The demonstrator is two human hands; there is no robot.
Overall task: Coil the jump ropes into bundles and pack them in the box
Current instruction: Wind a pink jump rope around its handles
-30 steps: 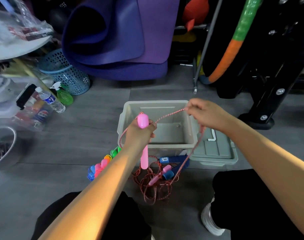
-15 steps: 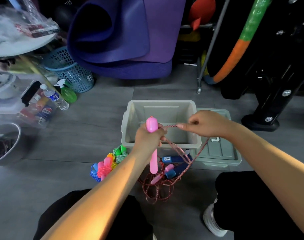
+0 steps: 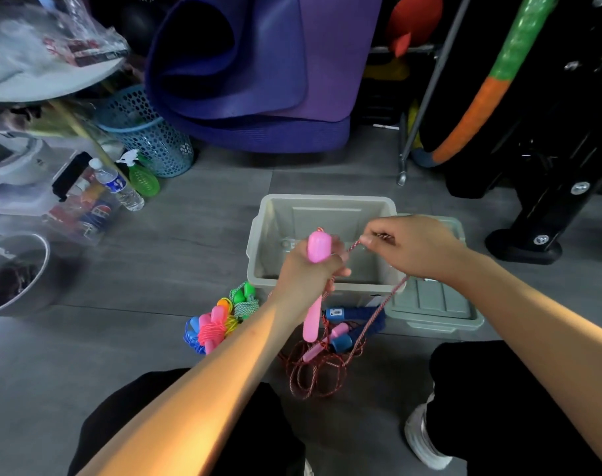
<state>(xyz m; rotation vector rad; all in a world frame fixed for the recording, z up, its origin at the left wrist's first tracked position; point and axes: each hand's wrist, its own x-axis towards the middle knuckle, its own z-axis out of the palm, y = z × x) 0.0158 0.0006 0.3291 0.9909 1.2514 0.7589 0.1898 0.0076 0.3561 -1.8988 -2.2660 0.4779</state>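
Head view, looking down at the floor: the left hand (image 3: pixel 304 274) is wrapped around an upright pink handle (image 3: pixel 318 247), its lower end hanging below the fist. The right hand (image 3: pixel 414 250) pinches the red-and-white cord (image 3: pixel 375 321) just right of that handle, over the open grey box (image 3: pixel 321 202). From the pinch the cord drops to a loose tangle on the floor near the person's knees, where a second pink handle (image 3: pixel 321 343) and a blue-handled rope (image 3: pixel 352 314) lie. Coiled bundles (image 3: pixel 224 317) sit left of the box, and its lid (image 3: pixel 433 304) lies right of it.

The cord looks light and limp, likely to snag on the blue rope. Judging by this, the stiff handle is the best anchor, with the cord fed in short pinched lengths.
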